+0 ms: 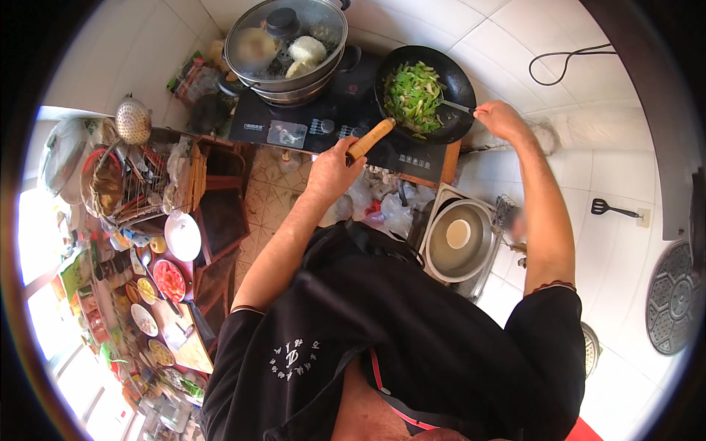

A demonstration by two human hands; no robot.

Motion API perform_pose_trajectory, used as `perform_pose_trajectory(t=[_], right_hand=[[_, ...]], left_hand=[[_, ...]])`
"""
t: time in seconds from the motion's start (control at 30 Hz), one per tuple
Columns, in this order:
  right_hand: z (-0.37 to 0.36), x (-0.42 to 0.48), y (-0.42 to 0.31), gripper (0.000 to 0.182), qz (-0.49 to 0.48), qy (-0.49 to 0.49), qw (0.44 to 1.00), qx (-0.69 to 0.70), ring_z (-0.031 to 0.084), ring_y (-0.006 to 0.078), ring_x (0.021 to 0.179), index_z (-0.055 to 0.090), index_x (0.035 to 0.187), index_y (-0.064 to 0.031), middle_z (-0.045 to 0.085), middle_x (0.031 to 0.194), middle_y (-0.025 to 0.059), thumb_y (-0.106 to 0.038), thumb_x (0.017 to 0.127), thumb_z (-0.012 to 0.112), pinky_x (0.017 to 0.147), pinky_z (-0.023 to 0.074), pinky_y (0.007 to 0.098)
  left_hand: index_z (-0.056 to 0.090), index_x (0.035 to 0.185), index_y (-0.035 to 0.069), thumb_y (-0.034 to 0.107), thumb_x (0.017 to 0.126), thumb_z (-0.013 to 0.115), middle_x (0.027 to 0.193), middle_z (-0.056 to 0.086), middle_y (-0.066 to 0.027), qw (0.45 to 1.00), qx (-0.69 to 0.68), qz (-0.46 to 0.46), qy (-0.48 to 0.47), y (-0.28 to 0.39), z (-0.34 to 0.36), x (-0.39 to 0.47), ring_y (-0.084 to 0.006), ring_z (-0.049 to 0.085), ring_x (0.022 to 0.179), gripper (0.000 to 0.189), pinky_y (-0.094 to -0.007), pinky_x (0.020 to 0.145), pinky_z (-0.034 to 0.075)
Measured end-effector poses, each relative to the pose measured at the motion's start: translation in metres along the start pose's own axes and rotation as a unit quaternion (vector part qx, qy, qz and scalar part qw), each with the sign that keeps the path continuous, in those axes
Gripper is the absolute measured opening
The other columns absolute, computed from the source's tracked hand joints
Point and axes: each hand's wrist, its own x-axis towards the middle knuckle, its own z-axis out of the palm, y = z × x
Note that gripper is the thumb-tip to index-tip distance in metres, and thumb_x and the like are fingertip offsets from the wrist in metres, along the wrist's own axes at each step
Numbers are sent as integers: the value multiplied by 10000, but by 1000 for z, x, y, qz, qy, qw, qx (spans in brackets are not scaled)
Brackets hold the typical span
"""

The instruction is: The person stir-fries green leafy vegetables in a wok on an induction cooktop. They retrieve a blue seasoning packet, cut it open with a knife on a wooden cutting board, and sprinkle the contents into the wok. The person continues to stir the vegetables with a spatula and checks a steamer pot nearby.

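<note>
A black wok (pixel 458 82) sits on the right side of a black glass cooktop (pixel 242 124). Sliced green vegetables mixed with paler pieces (pixel 413 93) lie in it, mostly toward its left side. My left hand (pixel 336 168) grips the wok's wooden handle (pixel 372 140), which points toward me. From the right, my right hand (pixel 499 118) holds the dark handle end of a metal spatula (pixel 456 105). The spatula's blade end reaches into the vegetables and is partly hidden by them.
Left of the wok stands a steamer pot (pixel 298 91) under a glass lid, with pale food inside. A metal basin (pixel 436 264) of cloudy water with a floating bowl is at lower right. A cutting board (pixel 185 336), a white bowl (pixel 182 236) and several filled dishes crowd the left.
</note>
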Motion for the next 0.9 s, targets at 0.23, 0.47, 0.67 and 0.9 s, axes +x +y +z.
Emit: perform_pose_trajectory(t=[0.23, 0.47, 0.67, 0.9], right_hand=[[-80, -4, -3, 313, 48, -94, 970, -217, 693, 378, 899, 742, 952, -32, 723, 966, 212, -331, 913, 660, 805, 528, 465], [-23, -1, 1, 375, 114, -254, 960, -1, 643, 229, 742, 718, 1024, -71, 671, 792, 59, -411, 866, 726, 550, 455, 377], [65, 6, -16, 417, 16, -31, 999, -36, 672, 267, 867, 659, 1042, 9, 704, 873, 149, -391, 925, 666, 788, 524, 418], [-25, -22, -4, 448, 185, -157, 964, 110, 648, 259, 727, 653, 1007, 41, 697, 839, 172, -403, 955, 620, 696, 486, 458]], left_hand=[[594, 1286, 94, 221, 864, 747, 995, 722, -202, 1000, -10, 1, -2, 2, 1, -1, -344, 714, 896, 467, -411, 802, 563], [594, 1278, 97, 248, 873, 736, 986, 717, -191, 999, -12, 30, 10, -4, 2, -1, -376, 699, 900, 455, -436, 793, 549], [591, 1274, 97, 247, 867, 743, 985, 718, -194, 1000, 9, 19, -5, 1, -4, -1, -380, 696, 905, 459, -440, 798, 547], [587, 1281, 96, 252, 865, 747, 1002, 718, -200, 1000, 9, 23, -11, 2, -6, 1, -384, 695, 925, 472, -448, 810, 547]])
